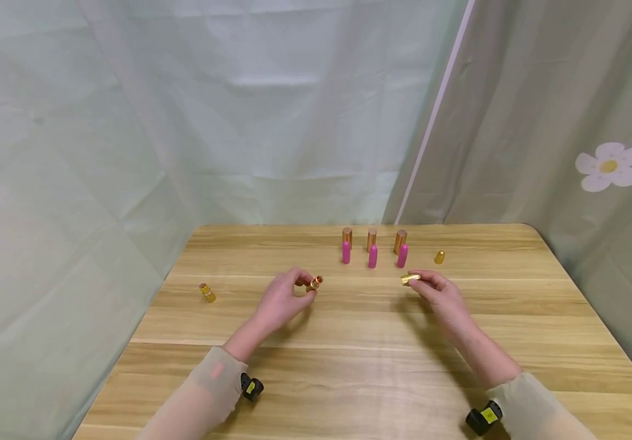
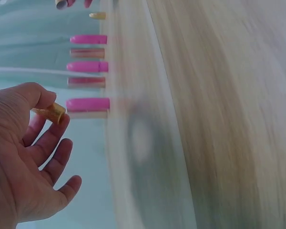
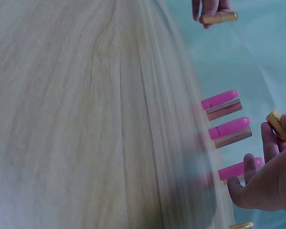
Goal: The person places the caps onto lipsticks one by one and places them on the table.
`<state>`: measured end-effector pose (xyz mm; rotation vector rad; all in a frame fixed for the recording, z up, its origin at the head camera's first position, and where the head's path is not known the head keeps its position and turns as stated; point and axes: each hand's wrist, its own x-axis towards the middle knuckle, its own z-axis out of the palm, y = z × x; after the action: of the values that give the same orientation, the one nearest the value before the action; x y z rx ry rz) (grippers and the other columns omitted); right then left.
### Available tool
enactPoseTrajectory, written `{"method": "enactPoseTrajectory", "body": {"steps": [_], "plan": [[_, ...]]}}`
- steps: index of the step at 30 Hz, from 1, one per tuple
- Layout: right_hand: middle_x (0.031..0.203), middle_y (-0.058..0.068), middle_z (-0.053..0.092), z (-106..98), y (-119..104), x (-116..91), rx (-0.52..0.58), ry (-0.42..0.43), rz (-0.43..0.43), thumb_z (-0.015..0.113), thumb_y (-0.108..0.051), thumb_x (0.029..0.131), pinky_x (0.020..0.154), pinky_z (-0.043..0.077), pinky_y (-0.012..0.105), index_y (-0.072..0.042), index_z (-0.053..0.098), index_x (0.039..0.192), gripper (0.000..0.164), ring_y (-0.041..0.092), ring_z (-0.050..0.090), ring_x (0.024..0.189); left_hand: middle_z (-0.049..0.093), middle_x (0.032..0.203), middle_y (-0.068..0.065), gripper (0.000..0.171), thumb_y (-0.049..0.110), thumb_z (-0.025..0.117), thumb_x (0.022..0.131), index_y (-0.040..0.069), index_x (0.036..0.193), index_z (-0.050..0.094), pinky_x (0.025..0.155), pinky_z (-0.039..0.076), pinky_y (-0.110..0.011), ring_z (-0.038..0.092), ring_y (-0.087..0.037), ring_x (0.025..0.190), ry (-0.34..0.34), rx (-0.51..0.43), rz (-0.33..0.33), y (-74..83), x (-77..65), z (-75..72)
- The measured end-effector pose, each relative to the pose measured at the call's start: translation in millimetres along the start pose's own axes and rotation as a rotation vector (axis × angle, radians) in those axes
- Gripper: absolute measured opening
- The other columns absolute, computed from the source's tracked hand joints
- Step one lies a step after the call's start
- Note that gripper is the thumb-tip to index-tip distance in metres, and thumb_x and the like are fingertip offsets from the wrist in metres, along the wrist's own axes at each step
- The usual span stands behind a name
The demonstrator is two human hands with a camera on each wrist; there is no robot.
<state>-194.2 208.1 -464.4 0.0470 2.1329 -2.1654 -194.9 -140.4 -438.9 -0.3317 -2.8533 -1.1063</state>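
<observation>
Between thumb and fingertips, my left hand (image 1: 283, 300) pinches a short gold lipstick tube (image 1: 314, 283), tilted, with a reddish opening at its upper end. My right hand (image 1: 448, 304) holds another gold lipstick tube (image 1: 410, 278) nearly level, its end pointing left. Both hands are raised over the wooden table (image 1: 349, 379). In the left wrist view the gold tube (image 2: 52, 112) sits between thumb and index finger, with the other fingers spread loosely. The right wrist view shows the other gold tube (image 3: 277, 125), partly covered by the fingers.
Three upright pink tubes, one at the left (image 1: 346, 252), stand in a row beyond the hands. Close behind them rise three copper cylinders, the rightmost (image 1: 401, 238) included. A small gold rounded piece (image 1: 439, 257) stands farther right. Another gold tube (image 1: 208, 293) is at the table's left.
</observation>
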Motion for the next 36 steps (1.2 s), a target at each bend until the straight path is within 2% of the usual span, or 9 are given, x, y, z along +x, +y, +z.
{"method": "enactPoseTrajectory", "body": {"steps": [6, 10, 17, 22, 29, 36], "plan": [[0.110, -0.007, 0.069, 5, 0, -2, -0.003, -0.008, -0.005, 0.071, -0.025, 0.099, 0.103, 0.047, 0.032, 0.005, 0.060, 0.133, 0.047, 0.009, 0.061, 0.108, 0.068, 0.101, 0.007, 0.019, 0.020, 0.079, 0.090, 0.018, 0.106, 0.070, 0.089, 0.047, -0.044, 0.059, -0.022, 0.100, 0.003, 0.030, 0.064, 12.6, -2.8, 4.5], [0.109, -0.006, 0.070, 9, 1, -4, 0.011, -0.012, -0.017, 0.071, -0.021, 0.099, 0.102, 0.048, 0.032, 0.006, 0.060, 0.132, 0.045, 0.009, 0.061, 0.106, 0.067, 0.098, 0.009, 0.018, 0.021, 0.079, 0.090, 0.020, 0.105, 0.071, 0.089, 0.047, -0.042, 0.060, -0.022, 0.098, 0.001, 0.037, 0.093, 14.9, -2.4, 8.3], [0.106, -0.004, 0.069, 16, 2, -4, 0.029, -0.014, -0.031, 0.070, -0.011, 0.097, 0.094, 0.051, 0.024, 0.008, 0.059, 0.131, 0.040, 0.008, 0.063, 0.102, 0.067, 0.099, 0.007, 0.017, 0.019, 0.079, 0.091, 0.017, 0.106, 0.073, 0.087, 0.048, -0.040, 0.061, -0.020, 0.097, 0.010, 0.060, 0.156, 22.1, -1.8, 11.0], [0.107, -0.001, 0.072, 22, 1, -4, 0.020, -0.022, -0.022, 0.072, -0.011, 0.096, 0.092, 0.052, 0.023, 0.008, 0.058, 0.131, 0.043, 0.009, 0.065, 0.100, 0.068, 0.101, 0.006, 0.018, 0.021, 0.079, 0.091, 0.017, 0.108, 0.073, 0.088, 0.049, -0.039, 0.061, -0.016, 0.097, 0.014, 0.092, 0.207, 27.4, 0.4, 14.1], [0.107, 0.004, 0.071, 36, 0, -4, 0.007, -0.059, -0.052, 0.076, -0.012, 0.093, 0.090, 0.053, 0.026, 0.007, 0.063, 0.127, 0.041, 0.012, 0.065, 0.098, 0.068, 0.102, 0.005, 0.022, 0.020, 0.079, 0.091, 0.015, 0.112, 0.072, 0.090, 0.049, -0.039, 0.061, -0.018, 0.099, -0.009, 0.056, 0.217, 36.8, 1.7, 17.8], [0.112, 0.010, 0.072, 48, 0, -4, -0.002, -0.072, -0.053, 0.077, -0.011, 0.092, 0.090, 0.053, 0.024, 0.005, 0.065, 0.127, 0.040, 0.012, 0.066, 0.101, 0.070, 0.109, 0.005, 0.021, 0.025, 0.078, 0.093, 0.018, 0.112, 0.073, 0.097, 0.047, -0.042, 0.061, -0.018, 0.106, -0.014, 0.087, 0.248, 40.8, 3.5, 23.1]]}}
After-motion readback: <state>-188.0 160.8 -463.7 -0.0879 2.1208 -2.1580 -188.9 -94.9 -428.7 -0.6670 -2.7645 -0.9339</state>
